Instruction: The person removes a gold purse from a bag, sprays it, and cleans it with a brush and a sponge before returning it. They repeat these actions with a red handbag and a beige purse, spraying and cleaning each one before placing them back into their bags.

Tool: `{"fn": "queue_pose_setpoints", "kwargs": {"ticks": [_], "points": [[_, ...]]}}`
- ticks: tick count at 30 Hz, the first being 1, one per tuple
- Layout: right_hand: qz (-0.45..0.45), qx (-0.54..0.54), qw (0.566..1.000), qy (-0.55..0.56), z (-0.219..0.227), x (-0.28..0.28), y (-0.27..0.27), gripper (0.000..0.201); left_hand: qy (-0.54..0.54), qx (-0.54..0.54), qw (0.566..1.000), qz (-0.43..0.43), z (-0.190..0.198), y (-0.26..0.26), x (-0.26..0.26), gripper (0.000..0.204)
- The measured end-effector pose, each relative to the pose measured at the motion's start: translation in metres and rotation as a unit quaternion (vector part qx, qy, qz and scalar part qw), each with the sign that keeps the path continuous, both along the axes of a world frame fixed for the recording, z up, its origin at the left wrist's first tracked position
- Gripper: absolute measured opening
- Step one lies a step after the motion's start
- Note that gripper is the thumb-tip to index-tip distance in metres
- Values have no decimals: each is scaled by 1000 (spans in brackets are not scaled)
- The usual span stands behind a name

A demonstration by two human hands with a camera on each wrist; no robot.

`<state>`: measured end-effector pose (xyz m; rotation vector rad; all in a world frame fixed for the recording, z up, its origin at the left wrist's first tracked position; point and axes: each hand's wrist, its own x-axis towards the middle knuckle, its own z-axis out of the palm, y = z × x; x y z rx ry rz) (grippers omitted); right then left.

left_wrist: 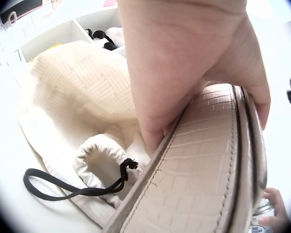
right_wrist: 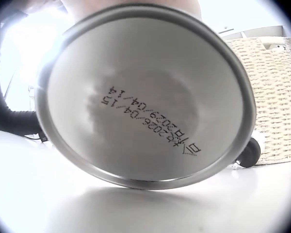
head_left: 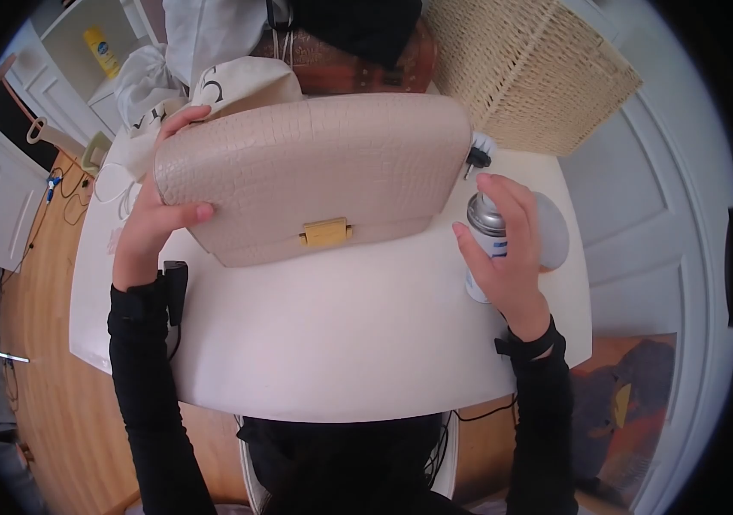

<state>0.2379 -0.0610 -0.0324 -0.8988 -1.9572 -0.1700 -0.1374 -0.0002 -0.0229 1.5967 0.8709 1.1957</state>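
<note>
A blush-pink crocodile-textured handbag (head_left: pixel 315 163) with a gold clasp (head_left: pixel 326 233) stands tilted on the white table (head_left: pixel 324 343). My left hand (head_left: pixel 145 225) grips it by its left side, the thumb on the front face and the fingers behind. In the left wrist view, that hand (left_wrist: pixel 184 53) spans the bag's stitched side (left_wrist: pixel 194 145). To the right of the bag, my right hand (head_left: pixel 514 257) holds a white spray can (head_left: pixel 475 287) with a silver top, index finger at the nozzle. The can's base (right_wrist: pixel 145 58), printed with dates, is tipped toward the right wrist camera.
A woven basket (head_left: pixel 538 69) stands at the back right, beside a brown bag (head_left: pixel 332 64). Cream drawstring cloth bags (head_left: pixel 251 84) lie behind the handbag. A small black-and-white item (head_left: pixel 479 156) and a pale round disc (head_left: pixel 553 232) are near the can.
</note>
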Motion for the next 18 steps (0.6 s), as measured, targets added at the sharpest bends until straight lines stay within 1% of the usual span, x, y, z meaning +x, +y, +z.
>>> {"fn": "queue_pose_setpoints", "kwargs": {"ticks": [4,8,10,13,16,18], "points": [[30,-31,998,-50,1,6,1,59,-4,3,1000,-4,-1,1,1,102],[-9,-20,1000,8,-2,2,-1,57,11,13,1000,-15,0,1,-1,99],[-27,-11,999,31,-1,1,1,54,1,4,1000,-16,0,-1,0,98],[1,0,999,-40,2,2,-1,52,-11,-4,999,-31,-1,4,-2,97],[-8,9,997,-73,2,-10,-4,49,-33,-5,999,-36,-5,6,-1,98],[-18,25,998,-58,4,-21,-7,49,-34,2,998,-45,-4,8,-2,98]]}}
